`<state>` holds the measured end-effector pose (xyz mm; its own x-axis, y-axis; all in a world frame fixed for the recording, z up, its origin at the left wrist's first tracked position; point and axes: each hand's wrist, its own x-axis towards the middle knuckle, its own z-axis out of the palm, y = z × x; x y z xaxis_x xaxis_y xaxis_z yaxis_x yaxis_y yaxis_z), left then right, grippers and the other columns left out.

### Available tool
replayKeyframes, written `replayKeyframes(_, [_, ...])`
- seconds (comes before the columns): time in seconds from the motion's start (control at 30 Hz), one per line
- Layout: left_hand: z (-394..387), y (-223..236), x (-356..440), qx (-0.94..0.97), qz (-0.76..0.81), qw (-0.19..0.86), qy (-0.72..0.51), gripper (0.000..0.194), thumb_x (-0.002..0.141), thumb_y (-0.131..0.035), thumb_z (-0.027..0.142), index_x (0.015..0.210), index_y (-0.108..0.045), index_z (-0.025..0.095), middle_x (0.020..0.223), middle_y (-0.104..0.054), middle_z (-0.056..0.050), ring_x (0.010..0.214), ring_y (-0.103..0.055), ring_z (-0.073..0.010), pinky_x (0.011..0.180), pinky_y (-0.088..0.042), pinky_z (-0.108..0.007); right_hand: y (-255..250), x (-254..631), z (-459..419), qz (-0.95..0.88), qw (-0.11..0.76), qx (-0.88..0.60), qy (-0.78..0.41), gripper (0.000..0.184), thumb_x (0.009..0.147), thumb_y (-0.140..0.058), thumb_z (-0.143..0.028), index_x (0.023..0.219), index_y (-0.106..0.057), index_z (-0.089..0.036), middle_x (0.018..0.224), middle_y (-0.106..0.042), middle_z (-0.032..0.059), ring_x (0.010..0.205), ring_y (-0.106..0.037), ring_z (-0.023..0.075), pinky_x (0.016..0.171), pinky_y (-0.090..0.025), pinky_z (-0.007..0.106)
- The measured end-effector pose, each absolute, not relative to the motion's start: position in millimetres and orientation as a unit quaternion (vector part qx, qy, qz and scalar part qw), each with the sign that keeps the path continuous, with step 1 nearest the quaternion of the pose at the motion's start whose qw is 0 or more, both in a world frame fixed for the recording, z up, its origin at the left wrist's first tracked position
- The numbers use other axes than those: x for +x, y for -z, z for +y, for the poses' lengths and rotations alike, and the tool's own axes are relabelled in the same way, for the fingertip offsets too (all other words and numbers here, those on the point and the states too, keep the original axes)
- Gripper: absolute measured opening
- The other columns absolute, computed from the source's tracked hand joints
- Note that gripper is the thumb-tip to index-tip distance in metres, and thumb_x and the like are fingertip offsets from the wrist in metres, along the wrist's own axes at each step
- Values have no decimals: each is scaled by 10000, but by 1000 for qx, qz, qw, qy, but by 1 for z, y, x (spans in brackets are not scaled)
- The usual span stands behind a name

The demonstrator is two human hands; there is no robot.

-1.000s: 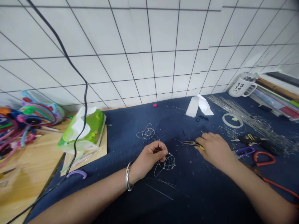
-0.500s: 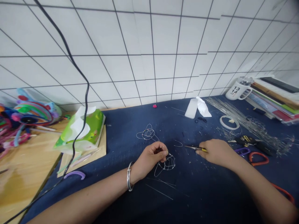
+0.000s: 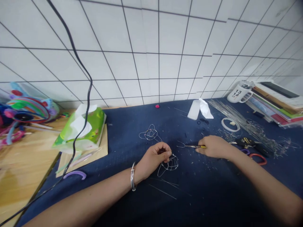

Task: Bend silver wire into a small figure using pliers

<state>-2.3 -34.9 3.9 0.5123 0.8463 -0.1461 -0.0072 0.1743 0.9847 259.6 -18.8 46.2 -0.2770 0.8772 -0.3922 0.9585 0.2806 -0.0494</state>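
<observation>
The wire frame (image 3: 174, 162) and the tips of the pliers (image 3: 193, 146) look like bare metal — the cloth (image 3: 127, 123) beneath matt, the tissue pack (image 3: 96, 126) glossy plastic.

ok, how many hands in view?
2. The left hand is near the middle, at a small wire cage; the right hand is farther right, holding yellow-handled pliers. No others show.

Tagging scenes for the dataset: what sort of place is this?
Probably a craft workbench: it has a loose bundle of wires, pliers in the right hand, and a small wire cage in the left hand.
</observation>
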Motion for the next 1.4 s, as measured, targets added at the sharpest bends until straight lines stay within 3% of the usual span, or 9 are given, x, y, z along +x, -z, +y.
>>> replayKeyframes(0.2, [-35,-3,-4,550,375,672,-326,91,807,-522,237,811,-525,146,673,-530,7,604,-490,-89,615,-424,-239,-42,251,-19,789,132,587,124,316,775,-435,-482,693,-595,-223,587,-555,2,517,-495,120,450,-253,234])
replayKeyframes(0.33, [-34,-1,-4,539,374,678,-330,148,824,-505,293,826,-525,147,639,-536,5,593,-501,-98,610,-436,-249,-42,247,-29,813,65,577,46,268,805,-425,-440,762,-595,-237,705,-571,2,602,-519,121,490,-289,232])
replayKeyframes(0.53, [-32,0,-3,527,374,689,-328,213,843,-469,345,822,-525,141,606,-542,-1,564,-509,-103,582,-442,-250,-50,247,-49,837,-18,542,-69,176,812,-460,-350,819,-587,-228,709,-529,4,691,-497,134,580,-313,248])
replayKeyframes(0.87, [-32,-1,-2,538,389,687,-294,202,849,-459,339,855,-521,146,616,-556,-4,554,-519,-97,537,-429,-224,-43,234,-56,856,-7,499,-138,140,808,-452,-250,790,-580,-199,682,-489,26,677,-424,158,629,-266,297])
replayKeyframes(1.17, [-32,2,1,549,399,676,-287,197,855,-447,339,828,-515,157,587,-535,14,521,-496,-83,527,-427,-216,-43,235,-59,853,23,465,-237,214,800,-454,-191,990,-553,-195,715,-484,20,690,-408,170,617,-245,325])
replayKeyframes(1.4, [-33,3,3,559,414,660,-283,197,855,-433,342,847,-516,163,600,-535,12,531,-504,-89,518,-435,-215,-57,243,-61,831,31,484,-273,206,796,-437,-166,957,-561,-197,686,-467,26,674,-388,174,609,-229,338])
